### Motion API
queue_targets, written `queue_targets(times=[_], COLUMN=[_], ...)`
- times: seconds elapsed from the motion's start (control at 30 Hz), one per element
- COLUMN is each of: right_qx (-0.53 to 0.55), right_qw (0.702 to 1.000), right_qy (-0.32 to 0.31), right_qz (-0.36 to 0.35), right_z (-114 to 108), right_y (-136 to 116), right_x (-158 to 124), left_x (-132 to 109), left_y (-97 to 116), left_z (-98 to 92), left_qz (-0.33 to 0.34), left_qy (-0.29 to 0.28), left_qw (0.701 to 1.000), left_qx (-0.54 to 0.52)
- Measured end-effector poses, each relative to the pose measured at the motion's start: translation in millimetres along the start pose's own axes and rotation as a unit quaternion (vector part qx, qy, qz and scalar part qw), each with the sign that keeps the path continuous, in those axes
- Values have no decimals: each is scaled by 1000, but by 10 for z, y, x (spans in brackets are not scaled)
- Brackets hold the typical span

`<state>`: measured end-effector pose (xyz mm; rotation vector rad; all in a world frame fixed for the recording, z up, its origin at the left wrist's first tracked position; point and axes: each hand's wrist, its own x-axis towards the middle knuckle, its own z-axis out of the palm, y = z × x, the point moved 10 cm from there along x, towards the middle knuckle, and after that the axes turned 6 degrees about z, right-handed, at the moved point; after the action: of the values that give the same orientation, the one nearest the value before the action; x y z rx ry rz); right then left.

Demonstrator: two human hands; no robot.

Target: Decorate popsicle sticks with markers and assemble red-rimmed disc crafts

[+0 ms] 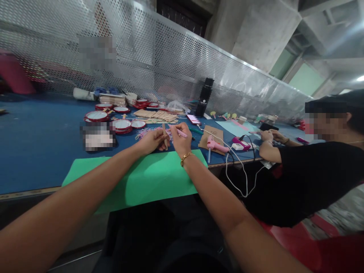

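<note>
My left hand [152,140] is closed on an upright wooden craft stick [164,133] above the far edge of a green paper sheet [136,178]. My right hand [181,141], with a gold bracelet on the wrist, pinches a thin pink pen [179,131] whose tip points left toward the stick. The two hands nearly touch. A loose pile of pinkish rubber bands [145,132] lies on the blue table [36,144] just behind them.
Several red-rimmed round lids [122,124] and a heap of wooden sticks [155,115] lie behind. A pink glue gun [216,145] rests on brown card, its white cord hanging off the edge. A black bottle [204,98] stands by the perforated metal wall. A person in black [313,174] works at my right.
</note>
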<state>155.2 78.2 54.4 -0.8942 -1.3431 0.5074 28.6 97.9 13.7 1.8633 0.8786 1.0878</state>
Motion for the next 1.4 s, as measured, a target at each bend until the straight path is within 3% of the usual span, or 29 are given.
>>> queue_targets(times=[0.23,0.5,0.8,1.0,1.23,1.4], right_qx=[64,81,74,54,55,51], right_qw=[997,996,995,998,998,998], right_qy=[-30,-16,-37,-3,-31,-10], right_qz=[20,41,48,20,28,27], right_z=[58,41,115,25,94,36], right_y=[23,23,-1,33,-4,-25], right_x=[-10,-48,-75,-47,-73,-70], left_x=[-5,-8,-17,-9,-11,-10], left_y=[-1,9,46,23,27,10], left_z=[7,19,32,20,15,17], left_qz=[-5,-2,1,0,-2,-6], left_qy=[-2,-2,-5,-3,-2,-2], left_qw=[1000,1000,1000,1000,1000,1000], left_qx=[-7,-19,-22,-18,-18,-19])
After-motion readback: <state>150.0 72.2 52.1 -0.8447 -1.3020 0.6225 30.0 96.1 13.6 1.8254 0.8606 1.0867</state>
